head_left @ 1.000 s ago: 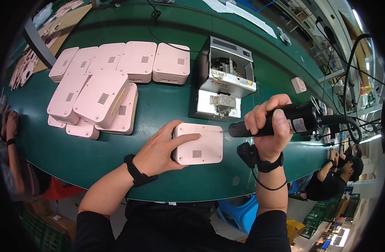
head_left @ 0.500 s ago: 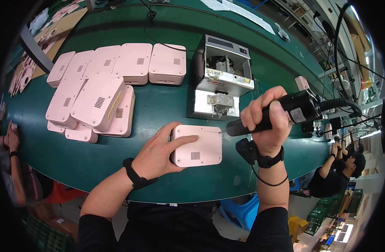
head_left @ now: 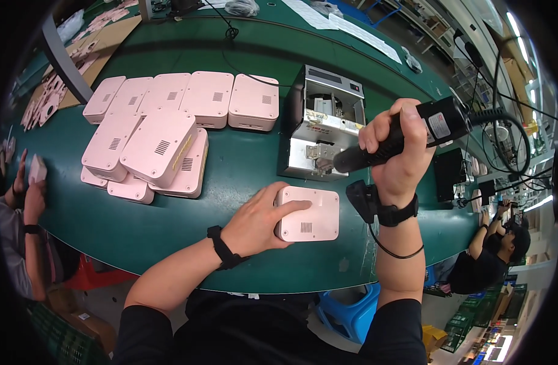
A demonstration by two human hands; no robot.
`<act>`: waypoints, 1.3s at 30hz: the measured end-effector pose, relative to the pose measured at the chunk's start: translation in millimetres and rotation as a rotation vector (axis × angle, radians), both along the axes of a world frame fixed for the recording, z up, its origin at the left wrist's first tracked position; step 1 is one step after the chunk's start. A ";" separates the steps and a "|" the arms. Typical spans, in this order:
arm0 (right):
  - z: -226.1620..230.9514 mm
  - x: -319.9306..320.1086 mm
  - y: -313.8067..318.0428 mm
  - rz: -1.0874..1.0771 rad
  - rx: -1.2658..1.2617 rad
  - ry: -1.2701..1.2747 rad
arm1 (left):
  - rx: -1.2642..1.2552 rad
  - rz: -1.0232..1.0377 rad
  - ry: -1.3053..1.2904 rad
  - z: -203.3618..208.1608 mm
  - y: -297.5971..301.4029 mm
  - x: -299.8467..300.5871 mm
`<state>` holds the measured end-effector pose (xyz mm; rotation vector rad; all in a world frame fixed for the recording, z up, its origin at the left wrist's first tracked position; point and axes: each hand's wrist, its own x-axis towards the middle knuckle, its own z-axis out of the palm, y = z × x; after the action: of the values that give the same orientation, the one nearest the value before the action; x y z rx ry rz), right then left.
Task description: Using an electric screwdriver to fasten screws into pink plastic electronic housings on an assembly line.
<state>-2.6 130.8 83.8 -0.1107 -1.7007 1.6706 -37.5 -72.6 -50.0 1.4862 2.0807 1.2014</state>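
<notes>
Left hand point(head_left: 254, 222) flat on the pink housing point(head_left: 308, 214) at the table's near edge, fingers splayed — right hand point(head_left: 400, 155) fisted round the black screwdriver point(head_left: 400, 137), tip above-right of it, at the metal feeder point(head_left: 321, 131).

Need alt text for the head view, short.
A person's left hand rests on a pink housing lying on a green table, while the right hand grips a black electric screwdriver near a grey metal machine. More pink housings are stacked to the left.
</notes>
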 end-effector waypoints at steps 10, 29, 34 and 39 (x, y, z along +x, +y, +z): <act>-9.0 30.8 -10.5 0.118 -0.059 0.040 | -0.005 0.017 0.007 -4.9 -0.9 -1.3; -2.4 22.4 -4.5 0.127 -0.099 0.084 | -0.008 0.026 0.012 -4.6 -0.5 -0.2; -4.2 -2.4 0.2 -0.002 -0.012 0.089 | 0.019 0.032 0.019 -4.9 -1.6 0.7; -3.7 -0.4 -6.6 0.077 -0.041 -0.068 | 0.001 0.030 0.004 -6.4 -2.3 1.5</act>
<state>-3.0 124.2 80.1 -0.1244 -1.7408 1.7774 -36.0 -75.0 -56.4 1.4638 2.1127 1.2116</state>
